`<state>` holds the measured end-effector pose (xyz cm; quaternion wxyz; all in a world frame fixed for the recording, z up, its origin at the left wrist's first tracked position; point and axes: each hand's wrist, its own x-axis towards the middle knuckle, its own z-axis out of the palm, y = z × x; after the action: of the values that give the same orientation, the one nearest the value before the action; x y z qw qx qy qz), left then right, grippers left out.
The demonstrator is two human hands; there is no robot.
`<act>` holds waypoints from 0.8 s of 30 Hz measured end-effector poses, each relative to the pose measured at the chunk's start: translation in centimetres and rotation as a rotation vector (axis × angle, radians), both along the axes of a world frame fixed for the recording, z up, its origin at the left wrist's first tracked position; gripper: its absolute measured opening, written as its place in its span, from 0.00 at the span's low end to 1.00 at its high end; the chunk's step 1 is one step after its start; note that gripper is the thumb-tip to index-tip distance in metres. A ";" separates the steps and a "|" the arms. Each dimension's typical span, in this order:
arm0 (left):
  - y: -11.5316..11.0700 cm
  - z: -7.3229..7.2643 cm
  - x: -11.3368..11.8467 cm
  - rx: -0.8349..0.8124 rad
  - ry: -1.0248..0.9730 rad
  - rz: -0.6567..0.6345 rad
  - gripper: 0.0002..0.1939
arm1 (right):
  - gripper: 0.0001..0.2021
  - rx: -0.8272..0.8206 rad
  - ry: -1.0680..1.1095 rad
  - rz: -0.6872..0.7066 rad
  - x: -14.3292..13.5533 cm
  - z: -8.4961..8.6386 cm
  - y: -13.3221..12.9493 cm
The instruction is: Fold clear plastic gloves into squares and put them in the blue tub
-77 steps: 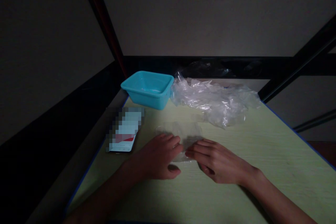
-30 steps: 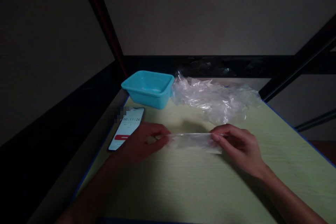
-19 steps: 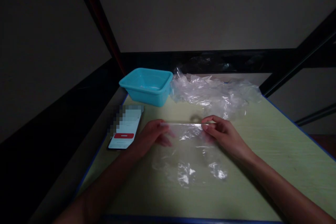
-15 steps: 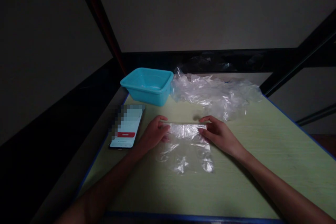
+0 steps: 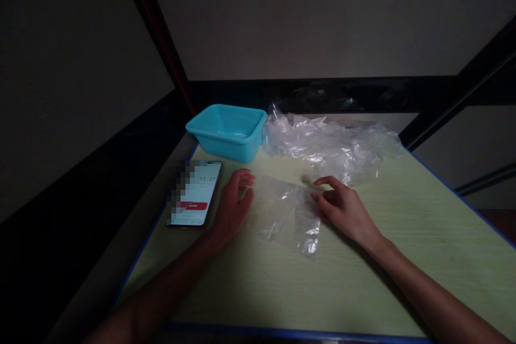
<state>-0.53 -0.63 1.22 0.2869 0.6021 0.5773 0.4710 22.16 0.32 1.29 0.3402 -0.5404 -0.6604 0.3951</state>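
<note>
A clear plastic bag (image 5: 278,207) lies between my hands, one side of it folded or turned and its lower right part hanging as a narrow flap. My left hand (image 5: 236,207) is beside its left edge, fingers bent and thumb apart, with no film visibly gripped. At the bag's right edge is my right hand (image 5: 344,209), its index finger and thumb apart and the thumb tip close to the film. Whether that thumb touches the film I cannot tell.
A blue plastic basin (image 5: 226,145) stands at the back left. Beside it spreads a crumpled heap of clear plastic bags (image 5: 334,142). A lit phone (image 5: 193,193) lies left of my left hand. The pale table (image 5: 363,290) has a blue edge.
The bag was spread flat with its top edge between both hands; now it looks narrower and partly folded. My left hand has let go and moved slightly left; the right fingers have parted from the edge.
</note>
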 end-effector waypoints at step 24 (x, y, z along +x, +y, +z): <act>-1.2 1.1 -2.0 -0.063 0.289 -0.637 0.10 | 0.18 0.628 -0.478 0.903 -1.5 0.3 -2.7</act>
<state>-2.57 -1.82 2.29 0.3534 0.8034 0.4092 0.2497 20.64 -2.43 1.57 0.1240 -0.1536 -0.9681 0.1540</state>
